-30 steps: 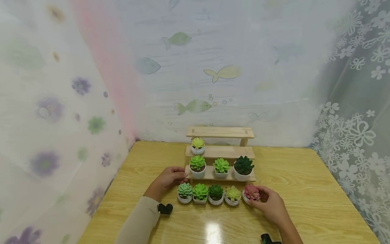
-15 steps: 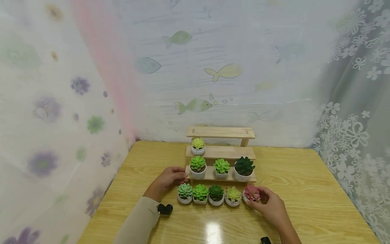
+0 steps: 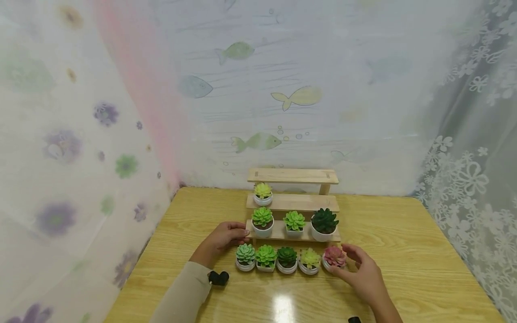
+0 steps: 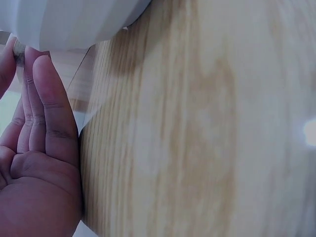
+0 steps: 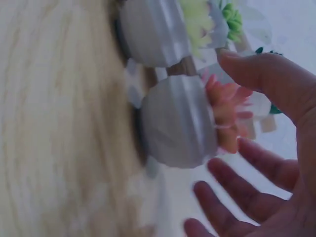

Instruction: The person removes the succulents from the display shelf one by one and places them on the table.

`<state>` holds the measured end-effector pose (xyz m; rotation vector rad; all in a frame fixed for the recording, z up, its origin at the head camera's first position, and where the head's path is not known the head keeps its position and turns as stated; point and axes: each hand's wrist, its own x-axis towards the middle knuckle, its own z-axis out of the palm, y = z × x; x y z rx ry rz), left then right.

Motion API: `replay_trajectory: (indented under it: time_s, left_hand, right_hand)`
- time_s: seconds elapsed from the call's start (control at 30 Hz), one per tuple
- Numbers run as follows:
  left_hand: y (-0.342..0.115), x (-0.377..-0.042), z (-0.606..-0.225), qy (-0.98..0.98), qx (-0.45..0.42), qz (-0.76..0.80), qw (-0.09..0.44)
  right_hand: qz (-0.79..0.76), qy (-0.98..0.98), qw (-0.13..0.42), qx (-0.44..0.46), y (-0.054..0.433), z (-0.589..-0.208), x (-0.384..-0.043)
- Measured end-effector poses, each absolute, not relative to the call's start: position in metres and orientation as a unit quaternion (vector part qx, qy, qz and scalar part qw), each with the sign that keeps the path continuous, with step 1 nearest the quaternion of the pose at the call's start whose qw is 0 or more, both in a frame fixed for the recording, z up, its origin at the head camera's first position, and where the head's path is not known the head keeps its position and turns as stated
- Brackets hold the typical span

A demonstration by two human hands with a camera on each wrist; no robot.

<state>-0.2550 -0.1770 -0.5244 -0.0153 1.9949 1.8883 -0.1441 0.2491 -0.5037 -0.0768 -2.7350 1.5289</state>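
Note:
My left hand (image 3: 223, 236) pinches the left end of the lowest board of a three-tier wooden plant stand (image 3: 278, 229); in the left wrist view thumb and fingers (image 4: 49, 98) meet at the board's edge. On the table, in a row before the stand, sit several small potted succulents, the pink succulent (image 3: 335, 256) at the right end. My right hand (image 3: 365, 276) is beside it, thumb and fingers spread. In the right wrist view the fingers (image 5: 232, 185) stand apart from its white pot (image 5: 177, 121).
The lowest board bears a bright green succulent (image 3: 262, 217), a smaller green one (image 3: 294, 220) and a dark green one (image 3: 324, 222). A yellow succulent (image 3: 263, 191) stands on the middle board's left. A patterned cloth (image 3: 258, 98) hangs behind the wooden table (image 3: 404, 251).
My right hand's fingers have opened away from the pink succulent's pot, which stays at the end of the row. My left hand keeps its hold on the stand.

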Motion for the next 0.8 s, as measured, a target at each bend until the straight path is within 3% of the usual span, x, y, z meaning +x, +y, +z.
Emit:
replay_trajectory:
  time_s: [0.5,0.63,0.8]
  left_hand:
    - [-0.177,-0.254,-0.523,0.711,-0.01,0.674,0.198]
    - [-0.177,-0.254,-0.523,0.71,-0.01,0.674,0.204]
    - [-0.177,-0.255,-0.525,0.712,-0.007,0.673,0.2]
  right_hand:
    - [0.466,-0.844,0.265,0.01,0.219,-0.461,-0.149]
    - [0.466,-0.831,0.299,0.056,0.21,-0.454,-0.157]
    - [0.467,-0.826,0.299,0.104,0.196,-0.443,-0.169]
